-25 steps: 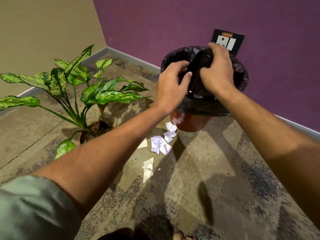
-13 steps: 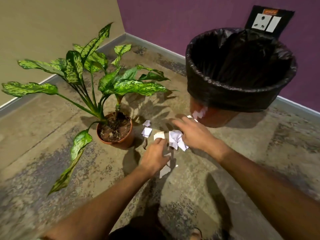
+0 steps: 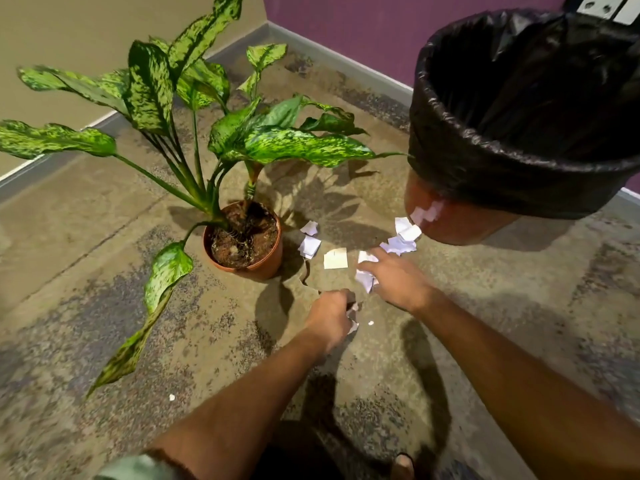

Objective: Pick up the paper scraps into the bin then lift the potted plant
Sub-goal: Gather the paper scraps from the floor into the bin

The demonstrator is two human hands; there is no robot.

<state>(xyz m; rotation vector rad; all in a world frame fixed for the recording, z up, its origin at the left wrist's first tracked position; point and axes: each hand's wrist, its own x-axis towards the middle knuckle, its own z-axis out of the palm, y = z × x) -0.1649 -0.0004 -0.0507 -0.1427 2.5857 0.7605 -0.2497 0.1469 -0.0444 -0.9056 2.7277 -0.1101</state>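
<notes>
Several white paper scraps (image 3: 335, 258) lie on the carpet between the potted plant (image 3: 244, 237) and the bin (image 3: 512, 178). The bin is orange with a black liner and stands at the upper right. My left hand (image 3: 330, 318) is down on the floor, closed around a scrap below the loose pieces. My right hand (image 3: 394, 280) is just right of it, its fingers pinching white scraps. More scraps (image 3: 403, 237) rest against the bin's base. The plant has broad speckled green leaves in a brown pot.
A beige wall on the left and a purple wall behind meet in the corner. A wall socket plate (image 3: 609, 5) sits above the bin. A long leaf (image 3: 152, 299) droops over the carpet at the left. My foot (image 3: 401, 467) shows at the bottom edge.
Both hands came down from the bin's liner to the floor scraps. Since half a second ago each hand has closed on paper, the left slightly lower.
</notes>
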